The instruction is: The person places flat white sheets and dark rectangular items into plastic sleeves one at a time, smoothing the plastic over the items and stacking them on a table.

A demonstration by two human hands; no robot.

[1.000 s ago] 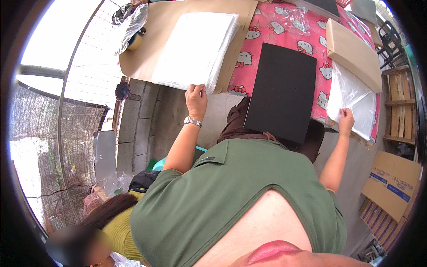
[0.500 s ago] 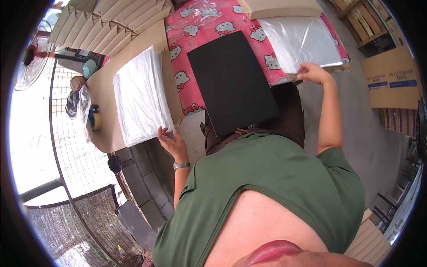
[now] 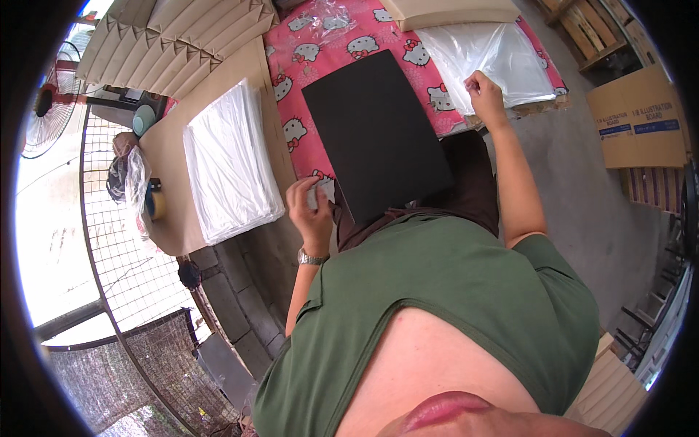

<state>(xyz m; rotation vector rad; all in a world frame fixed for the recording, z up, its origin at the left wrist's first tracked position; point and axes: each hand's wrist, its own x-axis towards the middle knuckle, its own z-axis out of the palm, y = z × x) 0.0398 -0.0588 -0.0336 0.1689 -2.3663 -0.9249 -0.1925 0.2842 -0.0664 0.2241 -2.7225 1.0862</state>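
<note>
A large black rectangular board (image 3: 378,138) rests partly over my lap, its far end on the table. My left hand (image 3: 312,215) hovers beside the board's near left edge, fingers loosely bent and apart, holding nothing. To its left lies a stack of plastic-covered white sheets (image 3: 229,164). My right hand (image 3: 486,102) is above a pile of clear plastic sheets (image 3: 513,65) at the far right, with fingertips pinched together. Whether a sheet's edge is between them I cannot make out.
A pink patterned cover (image 3: 291,102) lies on the table, with folded brown cardboard (image 3: 175,44) at the back left and a tan cardboard stack (image 3: 459,11) at the back right. A tape roll (image 3: 155,200) and a fan (image 3: 51,102) are far left; a cardboard box (image 3: 637,120) stands right.
My left hand has moved right, away from the white stack toward the black board. My right hand has shifted left and farther over the clear plastic, its fingers drawn together.
</note>
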